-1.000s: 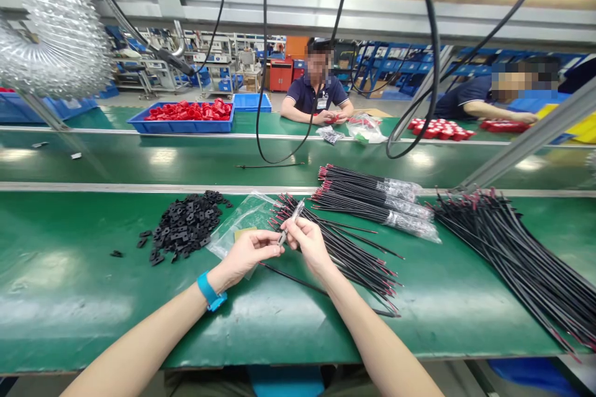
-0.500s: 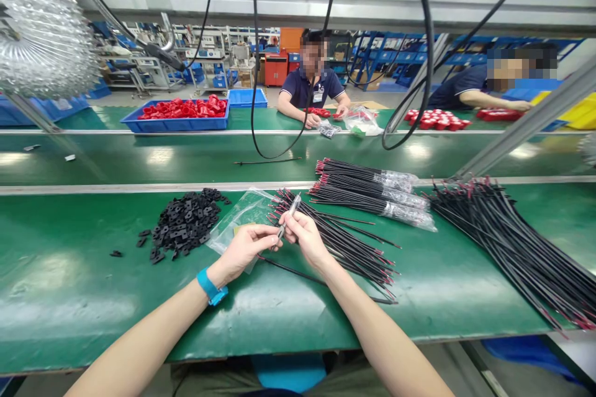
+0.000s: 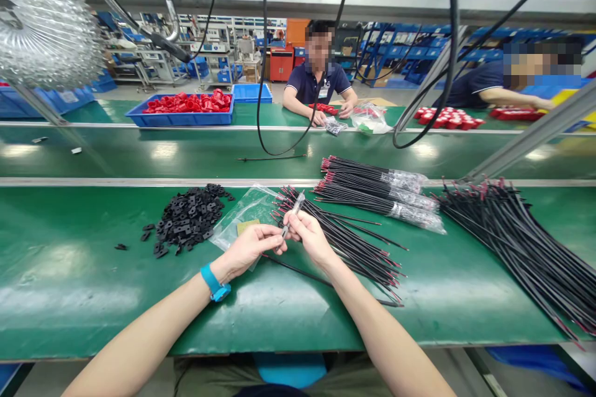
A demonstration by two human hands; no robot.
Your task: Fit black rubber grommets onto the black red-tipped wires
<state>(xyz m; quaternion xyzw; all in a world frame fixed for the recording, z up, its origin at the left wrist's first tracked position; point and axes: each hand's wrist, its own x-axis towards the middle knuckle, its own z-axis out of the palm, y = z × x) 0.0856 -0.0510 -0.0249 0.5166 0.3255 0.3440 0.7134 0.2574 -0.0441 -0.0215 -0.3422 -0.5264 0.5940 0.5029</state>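
Note:
Both my hands meet over the green table (image 3: 69,285), just in front of a loose spread of black cables with red tips (image 3: 354,242). My left hand (image 3: 249,250), with a blue wristband, pinches the lower end of a thin clear-sleeved cable end (image 3: 293,212). My right hand (image 3: 310,238) is closed on the same piece from the right. A black cable (image 3: 321,279) trails from my hands to the right across the table. A pile of small black plastic parts (image 3: 186,218) lies left of my hands, beside a clear plastic bag (image 3: 244,218).
Bagged cable bundles (image 3: 382,189) lie behind the loose ones, and a large cable heap (image 3: 526,248) fills the right. Black hoses (image 3: 265,74) hang overhead. Across the conveyor, a blue tray of red parts (image 3: 184,108) and two seated people (image 3: 319,84) working.
My hands have stayed together on the cable end; only the camera view has shifted slightly.

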